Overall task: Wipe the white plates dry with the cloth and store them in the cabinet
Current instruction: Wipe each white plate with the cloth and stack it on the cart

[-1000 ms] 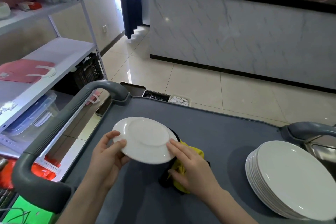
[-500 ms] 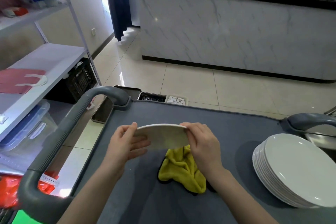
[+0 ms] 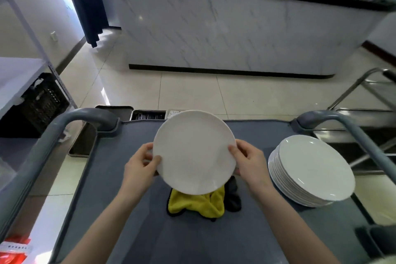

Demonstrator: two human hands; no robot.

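I hold a white plate [image 3: 194, 152] up over the grey cart top [image 3: 120, 210], its inner face tilted toward me. My left hand [image 3: 140, 165] grips its left rim, thumb on the face. My right hand [image 3: 248, 163] grips the right rim the same way. The yellow cloth [image 3: 197, 203] with a dark edge lies crumpled on the cart just below the plate, and neither hand touches it. A stack of several white plates [image 3: 310, 169] sits on the cart at the right.
The cart has grey handles at left [image 3: 53, 130] and right [image 3: 351, 128]. A metal shelf rack [image 3: 25, 28] with a black crate [image 3: 40, 103] stands at left, a marble-fronted counter [image 3: 225, 28] across the tiled floor, and a steel trolley [image 3: 368, 100] at right.
The plate was flipped from underside up, through edge-on, to face toward me and raised. My right hand left the cloth and took the plate's right rim.
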